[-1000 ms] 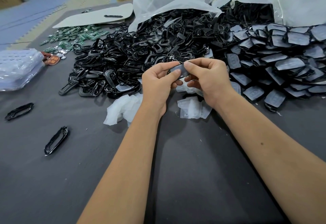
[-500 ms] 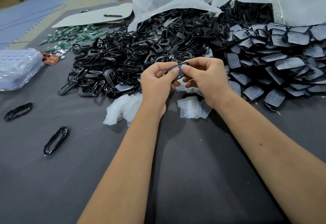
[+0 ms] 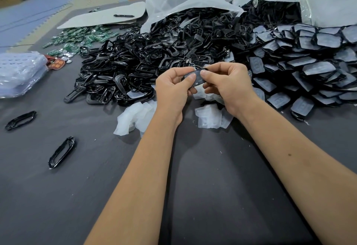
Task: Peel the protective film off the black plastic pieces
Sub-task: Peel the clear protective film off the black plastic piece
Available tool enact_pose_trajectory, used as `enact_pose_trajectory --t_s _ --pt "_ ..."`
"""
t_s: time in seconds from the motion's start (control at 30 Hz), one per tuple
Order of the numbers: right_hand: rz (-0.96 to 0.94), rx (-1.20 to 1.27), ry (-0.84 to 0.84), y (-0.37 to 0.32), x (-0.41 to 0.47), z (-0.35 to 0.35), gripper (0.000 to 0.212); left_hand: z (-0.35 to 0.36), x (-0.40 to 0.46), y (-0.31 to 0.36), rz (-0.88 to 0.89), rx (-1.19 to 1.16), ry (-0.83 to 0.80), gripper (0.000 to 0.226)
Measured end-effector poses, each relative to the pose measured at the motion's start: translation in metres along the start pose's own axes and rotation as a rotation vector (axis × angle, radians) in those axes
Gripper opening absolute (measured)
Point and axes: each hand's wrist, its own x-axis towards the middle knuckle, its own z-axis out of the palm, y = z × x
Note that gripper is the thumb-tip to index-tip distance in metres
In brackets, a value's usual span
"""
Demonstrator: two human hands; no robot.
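Hands [image 3: 201, 88] apparently pinching black piece [image 3: 197, 77]

Both bare forearms reach forward over the table and converge, the hands meeting close together, nearly touching, above the surface. The left hand [image 3: 172, 88] has its fingers curled inward with the thumb laid along the near edge of a small black plastic piece [image 3: 197, 77], pinching it from the left. The right hand [image 3: 228, 84] mirrors it, knuckles up and fingers curled, its thumb pressed on the face of the same piece from the right, wrist bent slightly inward.
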Motion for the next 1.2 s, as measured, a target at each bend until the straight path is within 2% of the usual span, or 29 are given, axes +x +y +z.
enact_pose_trajectory --t_s 0.13,0.3,0.6,0.8,0.87,1.0,1.07,1.2 --pt "-0.039 -0.095 0.029 0.001 0.001 -0.001 0.007 0.002 -0.001 -0.001 0.039 0.044 -0.002 0.014" --pt "-0.283 -0.488 0.084 0.004 -0.002 0.000 0.013 0.000 -0.001 -0.001 0.051 0.081 0.006 0.014" --pt "-0.155 -0.269 0.013 0.007 0.001 -0.002 0.030 -0.004 0.001 0.001 0.037 0.061 0.002 0.018" --pt "-0.222 -0.277 0.032 0.006 0.001 -0.005 0.011 -0.005 0.002 0.001 -0.063 -0.047 -0.055 0.016" --pt "-0.276 -0.318 0.043 0.004 0.000 -0.006 0.008 -0.005 0.003 0.001 -0.086 -0.080 -0.061 0.017" --pt "-0.453 -0.553 0.068 0.002 -0.002 -0.006 0.011 -0.003 0.002 0.004 -0.134 -0.159 -0.058 0.020" --pt "-0.520 -0.591 0.014 0.000 -0.003 -0.006 0.004 -0.003 0.002 0.008 -0.172 -0.209 -0.018 0.020" --pt "-0.559 -0.684 -0.167 0.000 -0.002 -0.011 0.022 -0.012 0.004 0.014 -0.252 -0.328 0.041 0.020"
